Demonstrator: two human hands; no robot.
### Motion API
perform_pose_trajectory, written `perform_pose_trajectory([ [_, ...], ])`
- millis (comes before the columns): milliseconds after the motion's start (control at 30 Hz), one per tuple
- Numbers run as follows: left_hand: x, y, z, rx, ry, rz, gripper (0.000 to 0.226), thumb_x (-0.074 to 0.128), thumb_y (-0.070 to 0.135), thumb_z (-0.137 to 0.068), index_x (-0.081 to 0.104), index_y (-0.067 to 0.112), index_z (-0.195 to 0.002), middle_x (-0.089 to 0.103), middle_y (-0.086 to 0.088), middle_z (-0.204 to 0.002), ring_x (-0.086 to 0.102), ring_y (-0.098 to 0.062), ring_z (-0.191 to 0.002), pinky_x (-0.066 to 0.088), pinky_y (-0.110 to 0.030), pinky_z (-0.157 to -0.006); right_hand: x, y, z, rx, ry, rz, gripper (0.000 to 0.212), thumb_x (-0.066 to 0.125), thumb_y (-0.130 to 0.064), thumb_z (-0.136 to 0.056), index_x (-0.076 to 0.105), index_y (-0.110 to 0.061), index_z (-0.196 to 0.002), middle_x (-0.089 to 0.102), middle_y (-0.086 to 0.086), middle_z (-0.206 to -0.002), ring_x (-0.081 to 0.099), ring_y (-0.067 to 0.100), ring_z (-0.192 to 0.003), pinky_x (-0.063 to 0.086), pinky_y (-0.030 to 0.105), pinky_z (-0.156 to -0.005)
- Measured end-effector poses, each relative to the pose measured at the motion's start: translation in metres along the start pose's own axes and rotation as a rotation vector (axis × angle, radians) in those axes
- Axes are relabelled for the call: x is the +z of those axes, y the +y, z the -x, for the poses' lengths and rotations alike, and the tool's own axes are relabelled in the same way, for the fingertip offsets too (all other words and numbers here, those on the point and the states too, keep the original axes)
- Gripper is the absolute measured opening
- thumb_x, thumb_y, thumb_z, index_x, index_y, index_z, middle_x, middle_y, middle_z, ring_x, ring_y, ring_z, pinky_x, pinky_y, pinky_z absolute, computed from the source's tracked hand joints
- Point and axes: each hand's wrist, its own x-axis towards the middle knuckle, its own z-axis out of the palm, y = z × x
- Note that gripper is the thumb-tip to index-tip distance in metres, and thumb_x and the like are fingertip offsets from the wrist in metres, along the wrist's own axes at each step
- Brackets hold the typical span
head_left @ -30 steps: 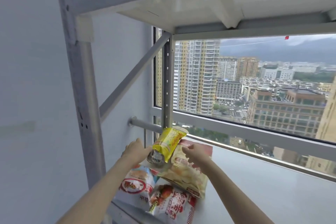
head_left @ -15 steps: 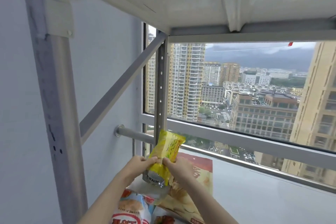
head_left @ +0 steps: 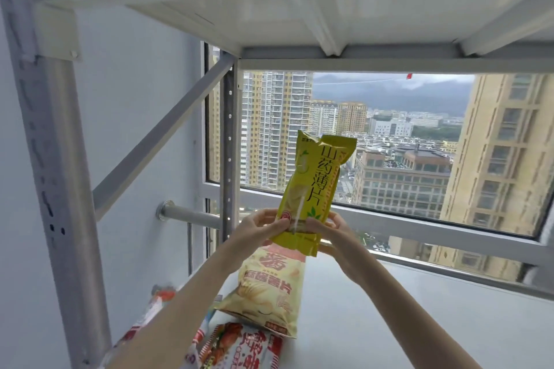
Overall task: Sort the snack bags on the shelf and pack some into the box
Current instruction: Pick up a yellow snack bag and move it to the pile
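Above the shelf board [head_left: 389, 323], at twelve o'clock from the pile, a yellow yam-chip bag [head_left: 314, 186] stands upright, lifted clear of the shelf. The left hand [head_left: 263, 226] and right hand [head_left: 329, 229] each pinch its bottom seam, likely so the printed front faces the person for reading and sorting. Below, at six o'clock, a pale potato-chip bag [head_left: 269, 287] lies flat, with a red-and-white snack bag [head_left: 242, 350] nearer still. No box is in view.
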Motion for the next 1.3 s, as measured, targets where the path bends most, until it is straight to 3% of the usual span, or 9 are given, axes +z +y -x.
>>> perform_pose_trajectory([
  [167,0.059,0.022,-0.011,0.041,-0.065,-0.176,0.041,0.060,0.033,-0.086,0.052,0.017,-0.123,0.062,0.000,-0.116,0.060,-0.018,-0.109,0.049,-0.021,-0.082,-0.057,-0.022,0.034,-0.004,0.102,0.068,0.051,0.068,-0.019,-0.079,0.042,-0.013,-0.122,0.067,0.001,-0.095,0.066,0.015,-0.081,0.054,0.029,-0.069],
  [367,0.145,0.043,-0.014,0.207,0.209,-0.483,0.055,0.067,0.039,-0.080,0.048,0.011,-0.123,0.060,-0.008,-0.118,0.061,-0.024,-0.103,0.049,-0.034,-0.085,-0.093,-0.034,0.059,-0.089,0.515,0.148,0.070,0.083,-0.013,-0.061,0.038,-0.006,-0.115,0.067,0.009,-0.100,0.066,0.027,-0.094,0.053,0.046,-0.087],
  [567,0.212,0.048,-0.004,0.190,0.288,-0.591,0.066,0.065,0.051,-0.074,0.045,0.012,-0.123,0.053,-0.003,-0.118,0.050,-0.021,-0.115,0.047,-0.033,-0.088,-0.103,-0.046,0.080,-0.166,0.628,0.364,0.059,0.074,-0.018,-0.074,0.039,-0.003,-0.119,0.061,0.010,-0.107,0.062,0.026,-0.096,0.051,0.038,-0.089],
  [700,0.206,0.049,-0.013,0.077,0.262,-0.366,0.063,0.071,0.045,-0.074,0.046,0.007,-0.118,0.056,-0.002,-0.116,0.056,-0.018,-0.103,0.046,-0.021,-0.075,-0.120,-0.047,0.095,-0.239,0.457,0.398,0.026,0.063,-0.025,-0.084,0.054,-0.015,-0.107,0.065,0.008,-0.107,0.065,0.023,-0.092,0.055,0.038,-0.083],
  [800,0.190,0.050,-0.014,0.047,0.094,-0.121,0.062,0.075,0.031,-0.074,0.046,0.007,-0.123,0.059,0.002,-0.106,0.056,-0.011,-0.088,0.042,-0.011,-0.058,-0.143,-0.049,0.102,-0.280,0.411,0.363,0.013,0.058,-0.024,-0.088,0.057,-0.018,-0.100,0.066,0.007,-0.104,0.063,0.019,-0.093,0.053,0.026,-0.071],
  [900,0.170,0.049,-0.013,0.004,-0.143,0.080,0.084,0.078,0.043,-0.063,0.038,0.013,-0.131,0.063,0.007,-0.107,0.061,-0.007,-0.091,0.045,-0.019,-0.070,-0.169,-0.049,0.099,-0.224,0.426,0.363,0.027,0.058,-0.025,-0.088,0.055,-0.014,-0.113,0.061,0.008,-0.118,0.057,0.016,-0.101,0.048,0.025,-0.075],
  [1000,0.153,0.047,-0.010,-0.015,-0.384,0.163,0.104,0.082,0.057,-0.040,0.041,0.022,-0.130,0.064,0.005,-0.116,0.063,-0.010,-0.104,0.050,-0.026,-0.083,-0.181,-0.050,0.099,-0.053,0.189,0.280,0.061,0.067,-0.058,-0.067,0.052,-0.025,-0.116,0.055,0.001,-0.130,0.053,0.010,-0.108,0.046,0.026,-0.084],
  [1067,0.148,0.047,-0.007,-0.020,-0.535,0.196,0.094,0.081,0.060,-0.043,0.048,0.028,-0.125,0.066,0.005,-0.114,0.062,-0.010,-0.103,0.051,-0.025,-0.085,-0.183,-0.049,0.099,0.018,-0.014,0.213,0.083,0.070,-0.073,-0.046,0.055,-0.033,-0.117,0.056,-0.007,-0.130,0.052,0.007,-0.116,0.043,0.032,-0.096],
  [1300,0.148,0.041,-0.005,-0.158,-0.743,0.526,0.058,0.083,0.046,-0.050,0.071,0.017,-0.099,0.072,-0.005,-0.094,0.066,-0.022,-0.089,0.052,-0.033,-0.079,-0.171,-0.039,0.093,-0.057,-0.434,-0.157,0.069,0.076,-0.052,-0.064,0.057,-0.026,-0.125,0.056,0.003,-0.133,0.046,0.026,-0.129,0.033,0.046,-0.110],
])
